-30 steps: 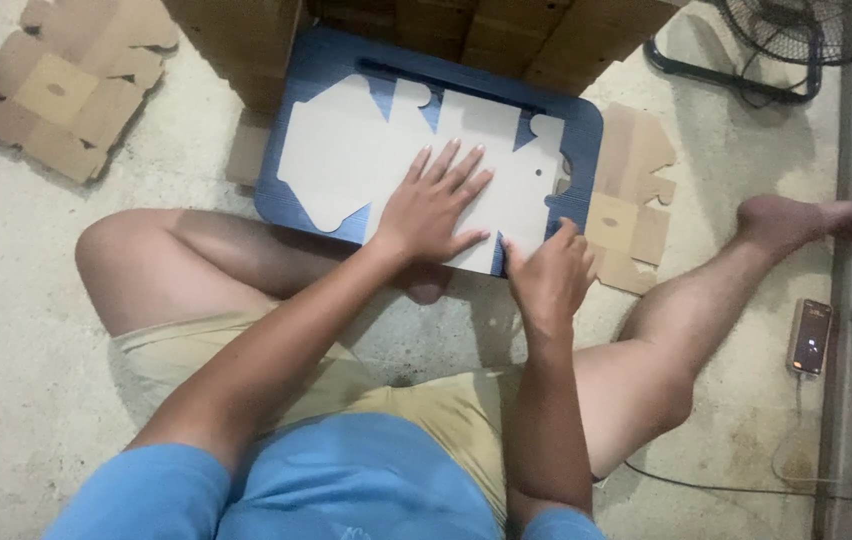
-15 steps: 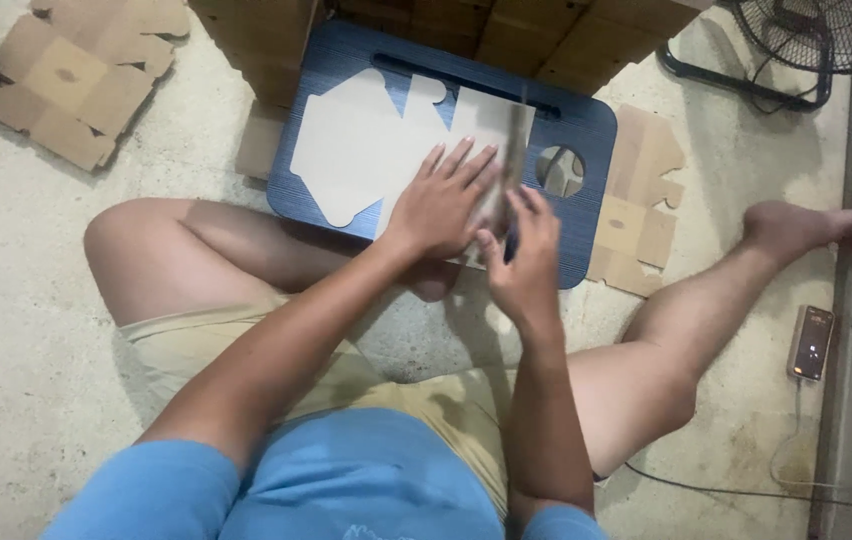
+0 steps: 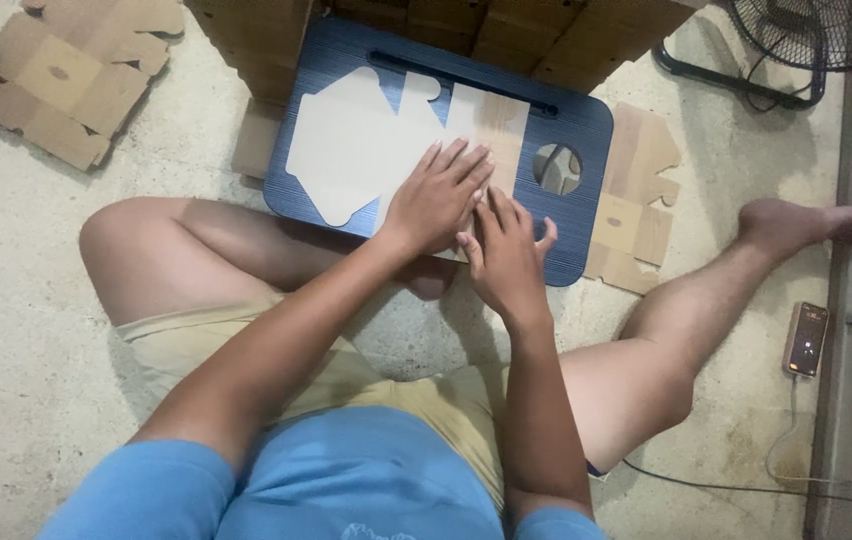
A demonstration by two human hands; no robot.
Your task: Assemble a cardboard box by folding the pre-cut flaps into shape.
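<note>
The person sits on the concrete floor [image 3: 26, 330] with a small blue tabletop [image 3: 586, 130] in front of the legs. On this tabletop lies a flat die-cut cardboard blank [image 3: 356, 150], white on the left part, with 1 panel folded over so that its brown side [image 3: 496, 125] faces up. The left hand [image 3: 436, 200] lies flat on the blank near the fold, palm down, its fingers [image 3: 461, 165] spread a little and pressing on the cardboard. The right hand [image 3: 506, 255] is just beside it, touching it, at the near edge of the blank; its fingers [image 3: 501, 210] are held close together and pressed down on the folded panel. Neither hand pinches anything. A round hole [image 3: 557, 168] in the tabletop is to the right of the hands. More flat brown cardboard blanks lie on the floor, at the top left [image 3: 76, 80] and at the right [image 3: 636, 190]. A phone [image 3: 807, 339] with a cable lies on the floor at the right, and a fan [image 3: 806, 35] stands at the top right.
</note>
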